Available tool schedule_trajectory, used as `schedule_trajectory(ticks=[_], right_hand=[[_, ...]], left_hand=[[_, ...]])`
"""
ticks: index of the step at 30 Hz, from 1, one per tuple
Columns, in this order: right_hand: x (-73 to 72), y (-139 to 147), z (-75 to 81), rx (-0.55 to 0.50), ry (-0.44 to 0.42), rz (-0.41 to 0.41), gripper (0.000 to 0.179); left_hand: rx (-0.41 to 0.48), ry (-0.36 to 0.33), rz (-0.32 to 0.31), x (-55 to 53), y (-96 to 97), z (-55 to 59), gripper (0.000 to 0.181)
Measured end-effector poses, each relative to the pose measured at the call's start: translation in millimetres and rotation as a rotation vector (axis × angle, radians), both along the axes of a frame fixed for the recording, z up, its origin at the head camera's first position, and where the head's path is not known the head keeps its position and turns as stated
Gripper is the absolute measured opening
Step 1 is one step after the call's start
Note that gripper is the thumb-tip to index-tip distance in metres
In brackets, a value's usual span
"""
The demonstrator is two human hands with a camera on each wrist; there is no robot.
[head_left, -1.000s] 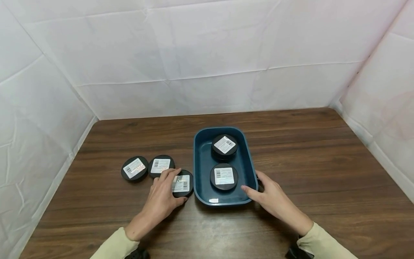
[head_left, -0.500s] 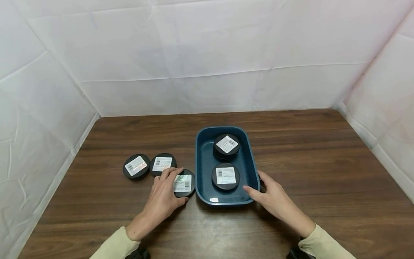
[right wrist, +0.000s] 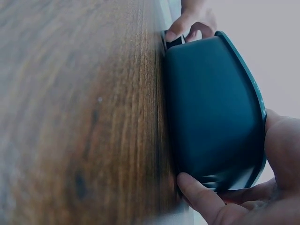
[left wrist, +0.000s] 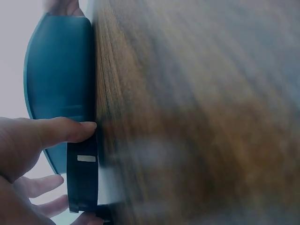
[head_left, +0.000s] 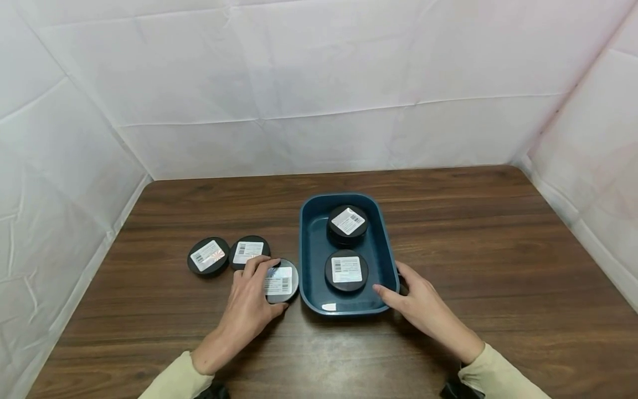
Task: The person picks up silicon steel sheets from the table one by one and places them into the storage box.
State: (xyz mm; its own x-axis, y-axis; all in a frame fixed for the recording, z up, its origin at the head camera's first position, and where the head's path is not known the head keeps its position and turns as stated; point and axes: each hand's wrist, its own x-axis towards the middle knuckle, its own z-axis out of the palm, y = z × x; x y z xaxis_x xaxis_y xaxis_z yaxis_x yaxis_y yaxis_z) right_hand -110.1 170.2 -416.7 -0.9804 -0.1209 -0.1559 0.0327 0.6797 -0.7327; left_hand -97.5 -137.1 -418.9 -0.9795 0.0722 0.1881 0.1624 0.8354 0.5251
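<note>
1. Blue tray (head_left: 310,266) used as landmark; set on the brown wood-grain table (head_left: 498,255), open side up.
2. Gripped disc (head_left: 285,282): black-sided, white label up, located directly left of the tray near its front end. Held about level, low at the table. Contact with tray wall can't be confirmed.
3. Left hand (head_left: 247,307): disc grasped by the edge, thumb on the near side, fingers on the far side.
4. Right hand (head_left: 420,300): tray grasped at its front right corner, thumb over the rim, other fingers against the outer wall.
5. Inside tray: a short disc stack (head_left: 347,226) placed toward the far end, a near disc (head_left: 346,271) placed in front of it. Both labelled on top.
6. Further left of tray: middle disc (head_left: 248,250) and outermost disc (head_left: 208,257) laid side by side, labels up.
7. Beyond the tray, table edge backed by white sheeting (head_left: 324,77).
8. Pale sleeves (head_left: 179,377) worn on both arms, in front of tray.
</note>
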Motion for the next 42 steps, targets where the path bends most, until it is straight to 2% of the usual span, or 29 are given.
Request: schedule_trajectory(ticks=[5,12,19,26,42], right_hand=[[0.5,1.2,-0.1,-0.004,0.005,0.0,0.072],[0.5,1.4,-0.7,-0.007,0.011,0.004,0.072],[0.2,1.2,-0.9,-0.006,0.022,0.009,0.071],[0.8,1.6,-0.8,-0.066,-0.001,0.018,0.071],[0.1,1.0,-1.3,-0.053,-0.002,0.011,0.072]], left_hand=[[-0.009,0.035,0.004,0.5,0.6,1.3,0.078],[-0.008,0.154,0.011,1.6,-0.6,0.8,0.078],[-0.003,0.172,0.014,2.3,-0.7,1.7,0.08],[0.009,0.254,0.028,4.0,-1.0,1.4,0.077],[0.041,0.239,0.071,1.0,3.5,5.6,0.075]])
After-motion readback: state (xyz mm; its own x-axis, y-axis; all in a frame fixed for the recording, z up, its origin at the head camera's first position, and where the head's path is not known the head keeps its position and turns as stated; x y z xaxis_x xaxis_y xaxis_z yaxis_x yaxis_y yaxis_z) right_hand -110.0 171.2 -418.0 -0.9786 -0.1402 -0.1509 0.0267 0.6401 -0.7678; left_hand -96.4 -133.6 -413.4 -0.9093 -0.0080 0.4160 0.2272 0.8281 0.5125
